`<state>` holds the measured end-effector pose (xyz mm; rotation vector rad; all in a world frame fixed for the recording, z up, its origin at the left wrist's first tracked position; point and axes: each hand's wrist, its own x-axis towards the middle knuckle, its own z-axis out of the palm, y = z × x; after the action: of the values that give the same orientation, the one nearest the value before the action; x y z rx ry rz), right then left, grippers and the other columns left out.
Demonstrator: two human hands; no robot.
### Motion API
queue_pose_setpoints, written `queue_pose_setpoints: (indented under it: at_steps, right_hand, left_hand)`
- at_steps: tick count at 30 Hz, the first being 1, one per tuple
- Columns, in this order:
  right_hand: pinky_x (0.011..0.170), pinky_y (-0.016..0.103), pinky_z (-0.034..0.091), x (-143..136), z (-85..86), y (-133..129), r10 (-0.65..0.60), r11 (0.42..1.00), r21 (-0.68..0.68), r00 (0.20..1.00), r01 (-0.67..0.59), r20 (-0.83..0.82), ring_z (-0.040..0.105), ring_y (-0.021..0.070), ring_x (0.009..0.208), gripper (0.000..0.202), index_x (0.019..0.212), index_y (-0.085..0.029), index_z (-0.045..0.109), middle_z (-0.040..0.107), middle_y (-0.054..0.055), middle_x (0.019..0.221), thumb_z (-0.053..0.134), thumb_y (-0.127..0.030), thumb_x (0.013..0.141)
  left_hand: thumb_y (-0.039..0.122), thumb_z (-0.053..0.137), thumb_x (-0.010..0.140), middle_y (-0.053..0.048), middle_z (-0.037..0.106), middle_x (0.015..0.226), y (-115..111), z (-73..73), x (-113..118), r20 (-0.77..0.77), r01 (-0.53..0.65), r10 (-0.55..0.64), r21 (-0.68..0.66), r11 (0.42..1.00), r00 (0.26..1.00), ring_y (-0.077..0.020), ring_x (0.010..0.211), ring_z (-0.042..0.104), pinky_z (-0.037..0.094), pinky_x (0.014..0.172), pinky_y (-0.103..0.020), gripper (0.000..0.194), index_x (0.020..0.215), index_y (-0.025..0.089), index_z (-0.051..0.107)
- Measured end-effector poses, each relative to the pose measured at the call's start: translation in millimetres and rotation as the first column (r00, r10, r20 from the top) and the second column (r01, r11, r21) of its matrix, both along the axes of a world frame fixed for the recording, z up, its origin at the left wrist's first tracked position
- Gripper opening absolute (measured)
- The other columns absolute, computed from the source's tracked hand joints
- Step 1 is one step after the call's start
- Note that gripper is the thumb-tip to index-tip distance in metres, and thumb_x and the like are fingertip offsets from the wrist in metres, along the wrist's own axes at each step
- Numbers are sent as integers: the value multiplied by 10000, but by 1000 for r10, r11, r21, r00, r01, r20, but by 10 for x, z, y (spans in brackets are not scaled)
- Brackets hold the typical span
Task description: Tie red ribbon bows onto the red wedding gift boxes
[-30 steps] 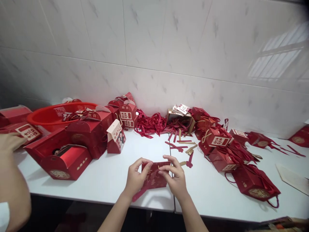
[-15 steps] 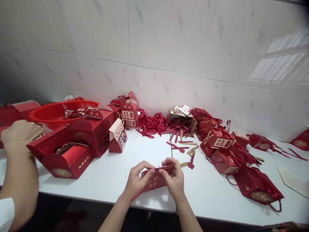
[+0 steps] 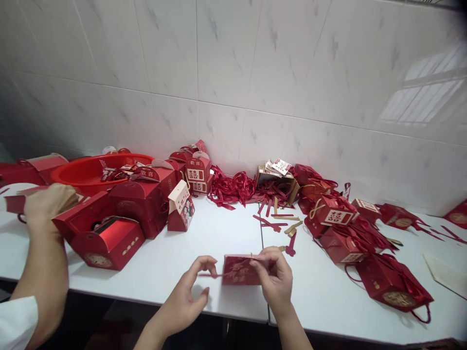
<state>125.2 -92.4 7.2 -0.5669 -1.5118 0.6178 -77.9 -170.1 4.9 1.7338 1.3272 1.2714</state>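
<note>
My right hand point(image 3: 275, 279) pinches the upper right corner of a small dark red box or folded card point(image 3: 237, 273) with a pale printed pattern, held above the near edge of the table. A thin red strip point(image 3: 218, 275) juts left from it, its end passing by the index finger of my left hand point(image 3: 193, 291). That hand is beside the box, thumb and fingers apart; whether it touches the strip is unclear. Just beyond, loose red and gold strips point(image 3: 291, 245) lie on the white table point(image 3: 215, 233).
At left, a co-worker's hand point(image 3: 51, 204) reaches over red gift boxes point(image 3: 109, 243) by a red plastic basin point(image 3: 83, 172). Tangled red ribbons point(image 3: 233, 187) and an open carton of strips point(image 3: 277, 182) lie along the wall. Tied red boxes point(image 3: 392, 282) cover the right side.
My left hand has let go of the box and moved left with its fingers spread. My right hand has shifted right, and the box is turned to face me.
</note>
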Motion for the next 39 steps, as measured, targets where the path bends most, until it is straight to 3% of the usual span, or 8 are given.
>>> queue_pose_setpoints:
  at_steps: [7,13,19,23,28,31,35,39]
  right_hand:
    - [615,247,478,76,39,-39,-26,993,117,999,20,43,555,133,734,211,874,-213,541,549,5,783,616,-37,785]
    - [640,255,486,125,102,-112,-24,988,155,999,19,29,561,137,752,227,874,-211,540,551,2,783,615,-20,776]
    - [649,275,499,124,141,-132,-23,980,200,998,10,60,576,151,758,239,880,-206,547,571,12,781,622,-10,765]
    - [648,303,505,96,161,-163,31,963,261,991,-64,128,575,163,742,258,905,-202,549,583,21,772,620,-2,759]
    - [643,329,511,76,171,-247,78,955,271,985,-118,154,571,169,718,259,924,-199,548,579,33,782,619,-10,762]
    - [648,334,510,99,165,-272,78,957,264,984,-119,163,570,169,713,259,931,-200,548,581,33,778,618,-12,768]
    - [656,337,508,136,145,-263,84,955,267,979,-132,184,567,168,726,280,952,-198,549,589,34,787,629,-8,762]
    - [652,335,512,147,128,-244,83,957,258,978,-131,191,566,164,729,256,947,-197,550,585,32,788,629,-29,771]
  left_hand:
    - [261,548,853,-33,606,814,-14,145,66,10,-107,107,32,994,994,-180,818,584,462,794,-290,69,842,199,575]
    - [279,590,848,-77,625,1037,75,72,72,331,17,20,-109,994,943,-202,965,588,460,852,-329,368,1197,239,481]
    - [271,632,829,-53,644,880,6,90,78,543,-17,-24,71,997,839,-182,888,607,490,798,-290,132,739,179,599]
    - [206,608,846,-24,649,788,8,439,182,494,-133,-20,272,953,869,-158,777,643,535,705,-264,28,823,197,594]
    - [112,630,807,50,658,751,156,643,306,384,-304,157,360,882,910,-105,619,642,545,618,-210,373,1109,298,513]
    - [142,568,849,-22,702,896,222,598,281,152,-182,142,293,939,978,-143,785,674,545,720,-232,210,1011,240,658]
    - [143,546,854,-66,716,957,219,560,233,-15,156,-155,111,982,988,-185,867,677,548,766,-266,238,1008,224,709]
    - [159,563,843,-81,671,1100,170,556,187,15,136,-136,39,990,991,-209,977,648,543,830,-300,387,1214,264,600]
